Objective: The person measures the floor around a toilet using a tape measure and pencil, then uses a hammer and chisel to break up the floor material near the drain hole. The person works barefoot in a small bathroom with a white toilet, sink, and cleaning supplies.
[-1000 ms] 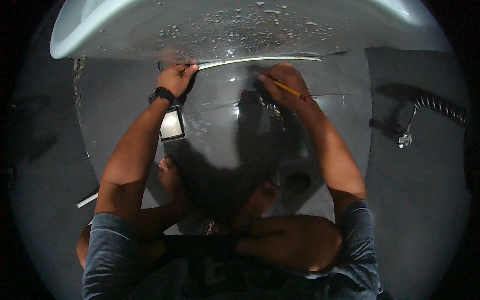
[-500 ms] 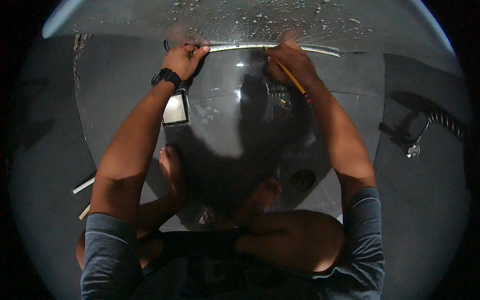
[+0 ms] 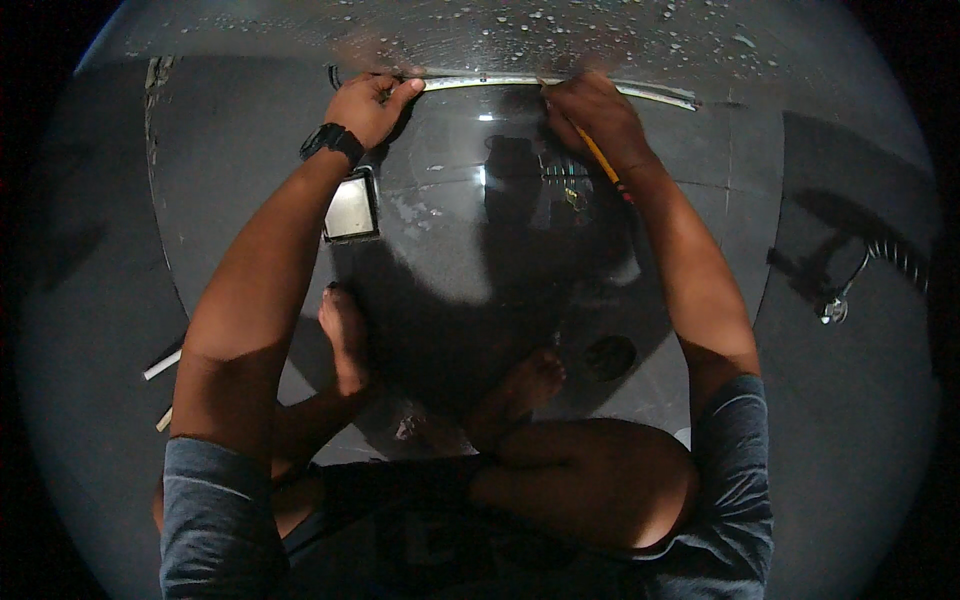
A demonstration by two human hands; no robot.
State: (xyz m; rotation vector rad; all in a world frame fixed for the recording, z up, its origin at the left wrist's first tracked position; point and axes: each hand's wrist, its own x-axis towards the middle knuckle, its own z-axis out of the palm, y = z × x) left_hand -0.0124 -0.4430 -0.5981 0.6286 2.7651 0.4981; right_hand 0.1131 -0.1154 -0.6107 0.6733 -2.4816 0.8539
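A long, thin pale measuring strip (image 3: 460, 81) lies along the foot of a curved, glossy, droplet-covered surface (image 3: 600, 35). My left hand (image 3: 368, 112), with a black watch at the wrist, pinches the left part of the strip between thumb and fingers. Farther right, my right hand (image 3: 600, 125) grips a yellow pencil (image 3: 605, 160), its tip up at the strip and its back end angled down toward my forearm. Just below my left wrist is a small square metal-faced fitting (image 3: 348, 205) with a dark rim, in the floor.
A coiled hose (image 3: 895, 262) with a metal fitting (image 3: 834, 308) lies to the right on the grey floor (image 3: 840, 430). A dark round opening (image 3: 608, 356) is near my bare feet (image 3: 342, 330). Two short pale strips (image 3: 160, 366) lie by my left elbow.
Both hands and the strip appear higher in the view, which has shifted. My right hand has brought the pencil tip forward to the strip and slightly rightward; my left hand keeps its pinch.
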